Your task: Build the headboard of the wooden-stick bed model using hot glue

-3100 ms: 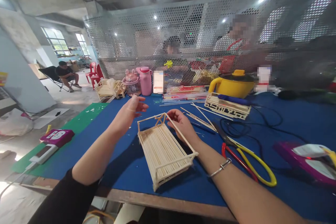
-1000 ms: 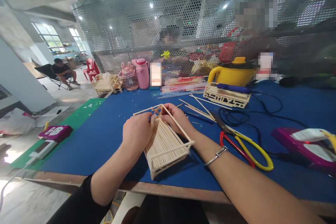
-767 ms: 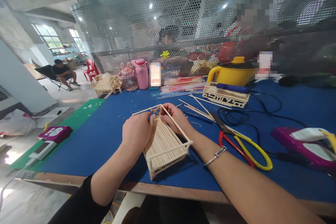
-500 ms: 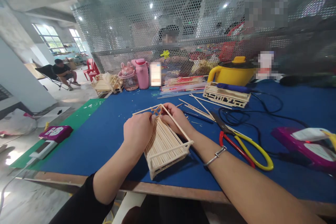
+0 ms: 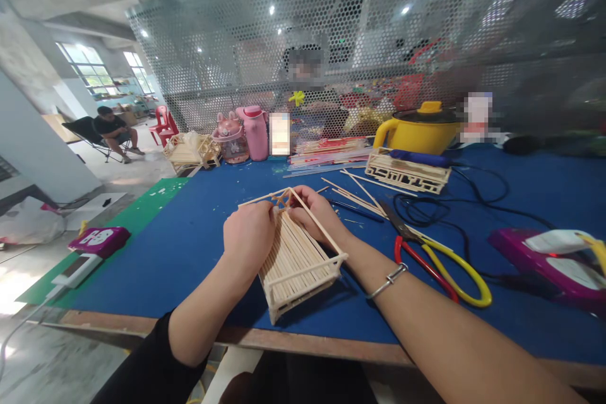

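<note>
Two hands on one model here in the head view: the left hand [image 5: 249, 237] is curled over the left rail of the stick-built bed frame [image 5: 296, 259], fingers folded down onto it, and the right hand [image 5: 316, 213] grips the far end on the other side, fingers wrapped round the thin upright bar near the headboard. The frame sits on the blue table mat [image 5: 189, 246], near the table's front edge, slanting away from the person, its slatted deck facing up. A metal bracelet [image 5: 389, 279] circles the right wrist.

Just right of the right hand lies a loose scatter of wooden sticks [image 5: 360, 199], and beside those, red and yellow handled shears [image 5: 440, 265] flat on the mat, a black cable [image 5: 440, 214] looping past them. Farther back rests a second stick model [image 5: 407, 175] with a blue tool lying across it, and behind that a yellow pot [image 5: 419, 132]. A pink bottle [image 5: 255, 132] stands along the far edge by the perforated metal screen [image 5: 331, 44]. At the right edge, a magenta box [image 5: 544, 259]. Off to the left, a person sits in a chair [image 5: 111, 132], well apart from the table.
</note>
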Action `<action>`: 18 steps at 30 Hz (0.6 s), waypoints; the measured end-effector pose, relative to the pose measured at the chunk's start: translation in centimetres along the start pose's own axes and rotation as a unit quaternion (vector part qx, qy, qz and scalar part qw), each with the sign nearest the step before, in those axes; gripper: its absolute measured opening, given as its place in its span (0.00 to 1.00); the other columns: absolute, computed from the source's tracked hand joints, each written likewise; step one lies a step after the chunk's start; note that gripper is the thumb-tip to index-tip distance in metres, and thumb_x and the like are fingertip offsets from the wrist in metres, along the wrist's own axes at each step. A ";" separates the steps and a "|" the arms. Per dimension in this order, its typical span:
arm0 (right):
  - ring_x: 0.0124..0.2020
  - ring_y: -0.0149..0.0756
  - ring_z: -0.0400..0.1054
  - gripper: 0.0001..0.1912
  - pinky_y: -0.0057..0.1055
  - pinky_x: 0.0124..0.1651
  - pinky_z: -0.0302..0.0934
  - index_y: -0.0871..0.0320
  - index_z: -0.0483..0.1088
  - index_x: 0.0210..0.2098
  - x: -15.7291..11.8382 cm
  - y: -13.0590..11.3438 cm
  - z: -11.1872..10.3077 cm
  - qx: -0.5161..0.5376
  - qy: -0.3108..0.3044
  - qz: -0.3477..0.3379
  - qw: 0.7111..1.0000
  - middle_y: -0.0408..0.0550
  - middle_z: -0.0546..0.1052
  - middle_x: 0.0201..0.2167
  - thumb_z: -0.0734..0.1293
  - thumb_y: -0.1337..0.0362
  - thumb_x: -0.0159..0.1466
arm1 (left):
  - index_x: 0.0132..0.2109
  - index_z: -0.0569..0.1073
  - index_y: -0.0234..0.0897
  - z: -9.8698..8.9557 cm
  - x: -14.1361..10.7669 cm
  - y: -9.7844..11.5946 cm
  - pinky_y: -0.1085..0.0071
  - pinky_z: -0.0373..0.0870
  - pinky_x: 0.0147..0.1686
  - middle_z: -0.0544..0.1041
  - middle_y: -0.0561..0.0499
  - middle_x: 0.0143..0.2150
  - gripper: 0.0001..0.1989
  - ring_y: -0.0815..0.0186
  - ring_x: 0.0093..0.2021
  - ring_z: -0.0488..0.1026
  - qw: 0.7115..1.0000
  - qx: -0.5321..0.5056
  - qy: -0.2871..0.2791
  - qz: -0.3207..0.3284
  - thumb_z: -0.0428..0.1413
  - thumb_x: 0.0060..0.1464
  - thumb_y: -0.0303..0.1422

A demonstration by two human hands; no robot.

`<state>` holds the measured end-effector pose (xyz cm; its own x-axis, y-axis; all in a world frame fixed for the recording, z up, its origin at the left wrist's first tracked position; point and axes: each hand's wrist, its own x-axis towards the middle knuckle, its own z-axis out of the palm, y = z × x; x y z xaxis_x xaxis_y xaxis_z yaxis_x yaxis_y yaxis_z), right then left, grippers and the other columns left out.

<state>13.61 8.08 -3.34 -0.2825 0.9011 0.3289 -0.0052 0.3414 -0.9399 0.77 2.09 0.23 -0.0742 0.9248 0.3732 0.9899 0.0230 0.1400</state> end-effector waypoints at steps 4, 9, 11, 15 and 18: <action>0.28 0.30 0.61 0.10 0.29 0.33 0.55 0.57 0.64 0.30 0.0 -0.1 0.0 0.002 -0.003 -0.001 1.000 0.38 0.68 0.26 0.64 0.68 0.46 | 0.39 0.79 0.42 0.1 0.0 -0.1 0.66 0.67 0.28 0.79 0.44 0.30 0.17 0.55 0.31 0.76 1.000 -0.004 0.006 -0.003 0.46 0.58 0.37; 0.28 0.29 0.60 0.10 0.28 0.32 0.55 0.57 0.64 0.30 0.0 0.1 0.0 0.001 0.000 -0.001 1.000 0.38 0.68 0.25 0.64 0.68 0.46 | 0.39 0.79 0.43 0.3 0.1 -0.1 0.68 0.66 0.27 0.79 0.44 0.29 0.17 0.56 0.31 0.76 1.000 -0.005 0.006 -0.005 0.46 0.58 0.37; 0.28 0.29 0.60 0.10 0.28 0.32 0.55 0.57 0.65 0.31 0.0 0.2 0.0 0.002 -0.001 -0.001 1.000 0.38 0.68 0.25 0.64 0.68 0.46 | 0.39 0.79 0.43 0.3 0.2 -0.1 0.67 0.66 0.27 0.80 0.44 0.30 0.17 0.55 0.31 0.76 1.000 -0.009 0.005 -0.004 0.46 0.58 0.37; 0.27 0.29 0.61 0.10 0.28 0.32 0.56 0.57 0.64 0.31 0.0 0.3 -0.1 0.006 -0.004 0.000 1.000 0.38 0.68 0.25 0.64 0.68 0.47 | 0.39 0.79 0.42 -0.3 -0.3 -0.3 0.66 0.65 0.28 0.81 0.44 0.31 0.16 0.55 0.32 0.76 1.000 -0.030 0.002 0.009 0.46 0.58 0.37; 0.29 0.30 0.62 0.11 0.29 0.35 0.57 0.56 0.64 0.31 0.1 0.4 -0.1 0.011 0.000 0.000 1.000 0.38 0.68 0.27 0.63 0.69 0.46 | 0.40 0.79 0.43 -1.1 -1.8 -1.1 0.68 0.63 0.28 0.81 0.47 0.30 0.15 0.58 0.30 0.76 0.998 -0.064 0.026 0.004 0.47 0.58 0.39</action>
<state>13.71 8.35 -3.70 -0.2824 0.9010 0.3293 -0.0272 0.3356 -0.9416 -0.37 0.01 0.45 -0.0765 0.9036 0.4216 0.9670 -0.0359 0.2524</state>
